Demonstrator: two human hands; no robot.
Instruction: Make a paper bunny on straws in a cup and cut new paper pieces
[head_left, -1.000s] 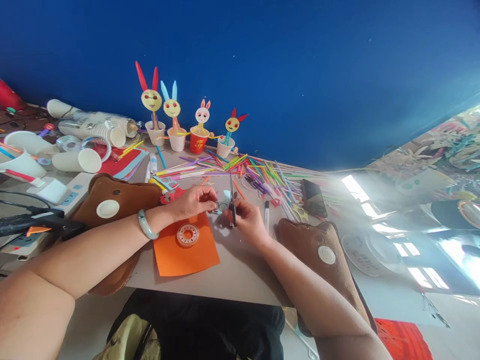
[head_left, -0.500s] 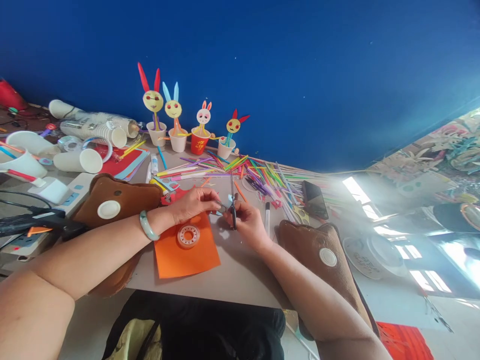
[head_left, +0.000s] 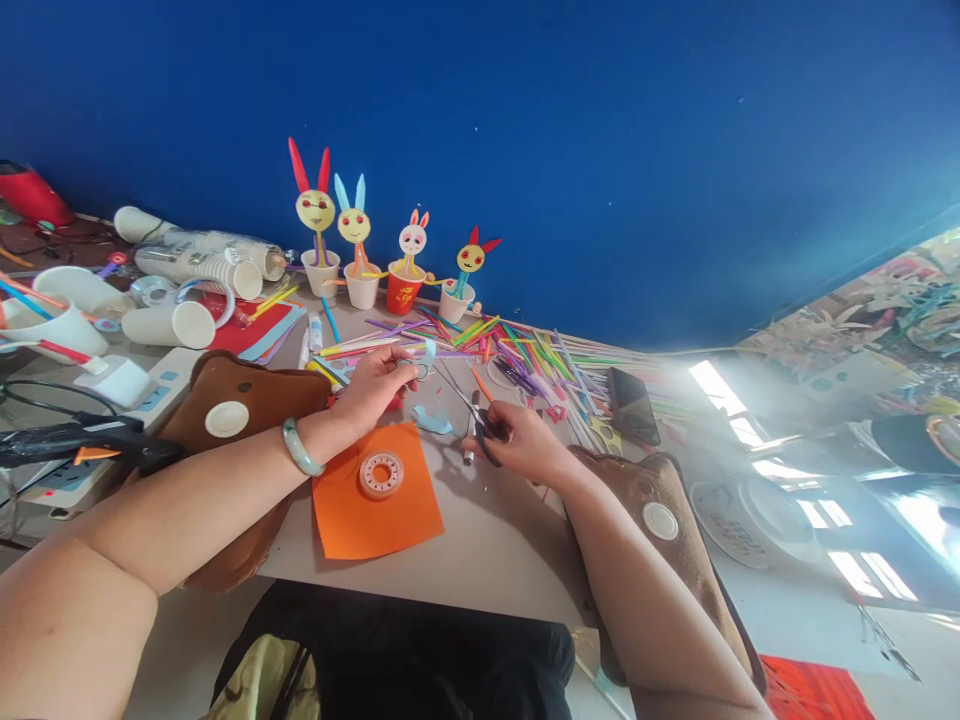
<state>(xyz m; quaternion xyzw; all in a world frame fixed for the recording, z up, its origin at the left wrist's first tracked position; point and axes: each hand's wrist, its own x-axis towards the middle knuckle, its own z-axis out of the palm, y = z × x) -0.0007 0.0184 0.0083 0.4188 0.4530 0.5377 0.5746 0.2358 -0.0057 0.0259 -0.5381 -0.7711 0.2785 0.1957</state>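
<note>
Pinched in the fingers of my left hand (head_left: 375, 385) is a small, thin piece of paper (head_left: 429, 351), pale blue at its upper end; its full outline is hard to make out. My right hand (head_left: 525, 440) grips black-handled scissors (head_left: 487, 430), blades slightly apart and pointing up-left toward the left fingertips. Pale blue paper scraps (head_left: 433, 420) lie on the table between the hands. Below my left hand is a sheet of orange paper (head_left: 379, 530) with a roll of clear tape (head_left: 381, 474) on it. A marker (head_left: 469, 452) lies just left of the scissor handles.
Several rabbit figures in paper cups (head_left: 403, 290) stand along the blue wall. Coloured sticks (head_left: 525, 350) are heaped behind my hands. Brown cushions (head_left: 255, 395) flank the work spot. A phone (head_left: 632, 405) lies right, a glue gun (head_left: 82, 440) and power strip (head_left: 161, 385) left.
My hands have moved apart: the left up and slightly left with the paper piece, the right outward with the scissors. The scissors have swung from upright to leaning left. Blue scraps now show between them.
</note>
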